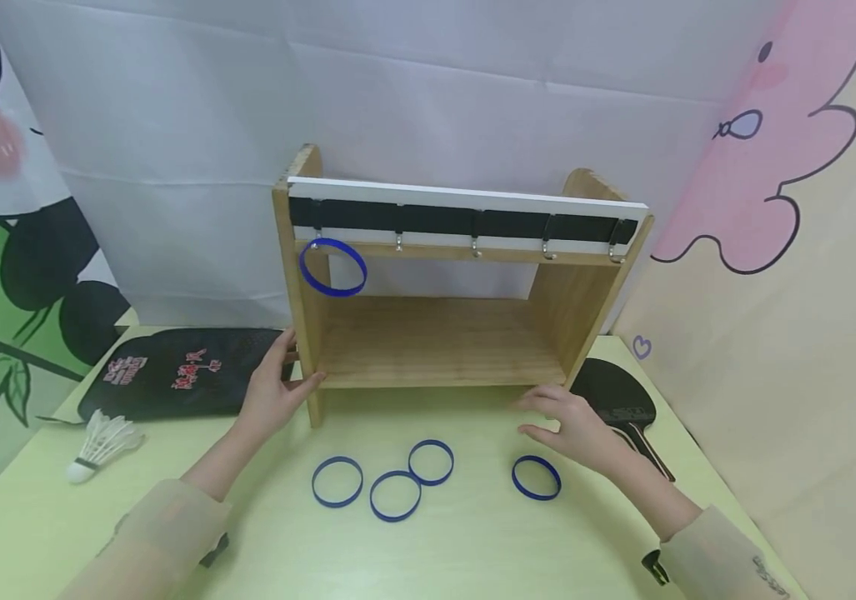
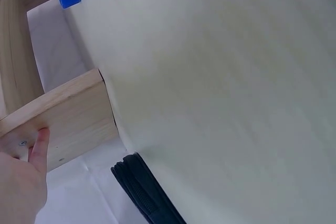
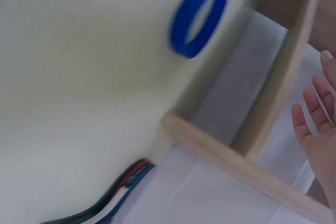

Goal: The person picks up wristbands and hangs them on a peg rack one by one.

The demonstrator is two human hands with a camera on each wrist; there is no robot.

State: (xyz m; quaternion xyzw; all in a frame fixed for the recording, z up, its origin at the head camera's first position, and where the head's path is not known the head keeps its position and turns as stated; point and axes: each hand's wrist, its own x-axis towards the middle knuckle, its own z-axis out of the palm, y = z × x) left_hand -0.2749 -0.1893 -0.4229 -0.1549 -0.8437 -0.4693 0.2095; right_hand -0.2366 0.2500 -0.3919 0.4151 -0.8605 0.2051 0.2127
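A wooden shelf (image 1: pixel 435 342) stands on the table, with a hook rail (image 1: pixel 428 218) of several metal hooks across its top front. One blue ring (image 1: pixel 333 292) hangs from the leftmost hook. My left hand (image 1: pixel 273 387) grips the shelf's left side panel (image 2: pixel 79 119), thumb at the front edge, fingers on the outer face. My right hand (image 1: pixel 566 421), fingers loosely bent and holding nothing, hovers by the lower right front corner. Below it lies a blue ring (image 1: pixel 536 497). Three other blue rings lie left of that, two of them touching; one is the leftmost ring (image 1: pixel 314 483).
To the left, a black zip case (image 1: pixel 150 396) lies on the table, a white shuttlecock (image 1: pixel 101 442) in front of it. Behind my right hand rests a black table tennis bat (image 1: pixel 615 392). A white cloth (image 1: pixel 428 108) hangs behind the shelf.
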